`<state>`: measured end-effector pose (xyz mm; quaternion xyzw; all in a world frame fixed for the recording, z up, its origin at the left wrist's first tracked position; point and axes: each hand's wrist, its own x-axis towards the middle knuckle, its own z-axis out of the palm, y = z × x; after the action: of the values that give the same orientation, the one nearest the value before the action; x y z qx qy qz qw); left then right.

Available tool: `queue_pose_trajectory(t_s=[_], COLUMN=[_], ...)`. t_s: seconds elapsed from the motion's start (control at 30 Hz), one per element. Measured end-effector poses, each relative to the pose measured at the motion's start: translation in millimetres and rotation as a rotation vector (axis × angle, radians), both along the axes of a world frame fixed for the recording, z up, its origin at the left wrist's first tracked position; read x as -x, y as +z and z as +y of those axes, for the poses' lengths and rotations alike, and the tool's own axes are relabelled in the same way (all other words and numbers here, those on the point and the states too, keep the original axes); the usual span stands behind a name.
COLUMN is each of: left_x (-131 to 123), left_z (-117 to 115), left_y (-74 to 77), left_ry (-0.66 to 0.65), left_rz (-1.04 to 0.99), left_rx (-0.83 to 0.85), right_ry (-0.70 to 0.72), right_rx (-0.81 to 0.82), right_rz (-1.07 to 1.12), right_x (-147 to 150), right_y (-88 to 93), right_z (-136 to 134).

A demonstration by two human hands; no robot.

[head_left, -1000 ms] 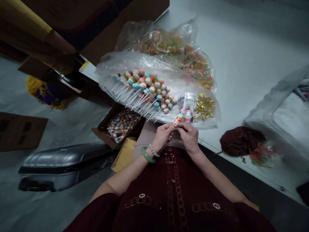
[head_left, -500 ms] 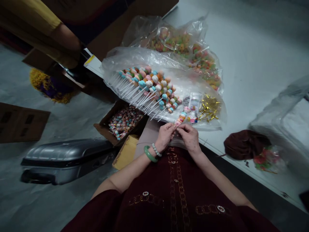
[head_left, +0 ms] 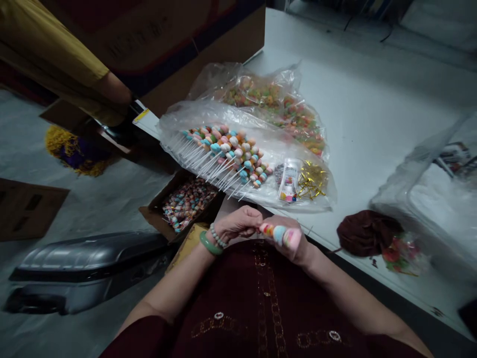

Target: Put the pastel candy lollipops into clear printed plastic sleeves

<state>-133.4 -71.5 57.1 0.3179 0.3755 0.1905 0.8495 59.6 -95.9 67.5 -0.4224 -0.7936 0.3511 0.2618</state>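
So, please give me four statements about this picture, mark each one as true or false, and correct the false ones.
1. The left hand pinches one end of a pastel candy stick. True.
2. In the picture, the shiny gold strips lie left of the white printed packet. False: they lie right of it.
3. The piled multicoloured round candies on white sticks lie on clear plastic. True.
4. The crumpled maroon cloth lies on the floor. False: it lies on the white table.
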Motion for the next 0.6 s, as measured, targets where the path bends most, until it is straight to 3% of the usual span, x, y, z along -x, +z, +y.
queue_pose_trajectory(t_s=[0.07, 0.13, 0.17, 0.2, 0.3, 0.37, 0.4, 0.47, 0.5, 0.53, 0.6], left_x=[11.7, 15.6, 13.3, 8.3, -16.7, -32.0, -36.4, -36.9, -33.3, -27.8, -13.7], left_z=[9.9, 14.0, 12.4, 8.3, -13.0, -25.5, -29.1, -31.2, -30.4, -29.2, -26.9], left_y=[18.2, 38.4, 47.1, 53.8, 57.1, 46.6, 39.2, 24.2, 17.7, 12.2, 4.6], left_ry=[-0.214, -0.364, -0.338, -0.231, 0.160, 0.363, 0.465, 0.675, 0.698, 0.644, 0.352], left_rz=[0.088, 0.228, 0.310, 0.429, 0.864, 0.964, 0.927, 0.755, 0.612, 0.442, 0.095], left_rx=[-0.157, -0.438, -0.605, -0.762, -0.986, -0.960, -0.930, -0.751, -0.603, -0.430, -0.106], right_ry=[0.230, 0.446, 0.488, 0.465, 0.118, -0.106, -0.153, -0.155, -0.159, -0.176, -0.197], right_rx=[-0.169, -0.330, -0.363, -0.341, -0.010, 0.249, 0.346, 0.444, 0.438, 0.408, 0.268], right_rz=[-0.075, -0.178, -0.212, -0.214, 0.002, 0.205, 0.280, 0.405, 0.456, 0.495, 0.469], right_x=[0.4, -0.9, -1.2, -0.7, 8.8, 20.5, 26.6, 36.1, 38.5, 39.2, 36.0], right_y=[11.4, 20.2, 23.0, 24.7, 25.9, 24.7, 23.3, 18.0, 14.1, 9.6, 0.4], right_z=[-0.7, 4.2, 8.9, 14.9, 35.4, 44.4, 45.9, 42.6, 38.8, 34.6, 27.6])
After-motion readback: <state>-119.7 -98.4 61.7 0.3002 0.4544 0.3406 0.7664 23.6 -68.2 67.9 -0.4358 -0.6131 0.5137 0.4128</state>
